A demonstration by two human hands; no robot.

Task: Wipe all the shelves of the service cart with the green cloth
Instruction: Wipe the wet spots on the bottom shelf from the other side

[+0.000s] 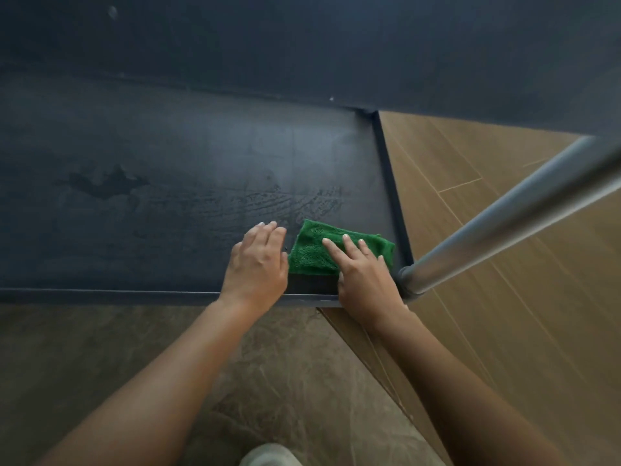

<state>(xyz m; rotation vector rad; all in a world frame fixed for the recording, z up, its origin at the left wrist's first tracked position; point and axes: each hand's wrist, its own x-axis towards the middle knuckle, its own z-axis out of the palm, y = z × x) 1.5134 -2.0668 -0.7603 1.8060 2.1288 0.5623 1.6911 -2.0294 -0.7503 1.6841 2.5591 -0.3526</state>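
Note:
A folded green cloth [311, 252] lies on the dark shelf [168, 183] of the service cart, in its near right corner. My right hand [364, 275] presses flat on the cloth with straight, spread fingers. My left hand [257, 264] rests flat on the bare shelf just left of the cloth, fingers together and straight. Wet wipe streaks show on the shelf beyond the cloth, and a damp patch lies further left.
A grey metal cart post [510, 210] rises from the shelf's near right corner toward the upper right. A higher dark shelf [302, 45] overhangs at the top. Wooden floor [487, 297] lies to the right, grey floor [285, 381] below. A raised lip [100, 294] edges the shelf.

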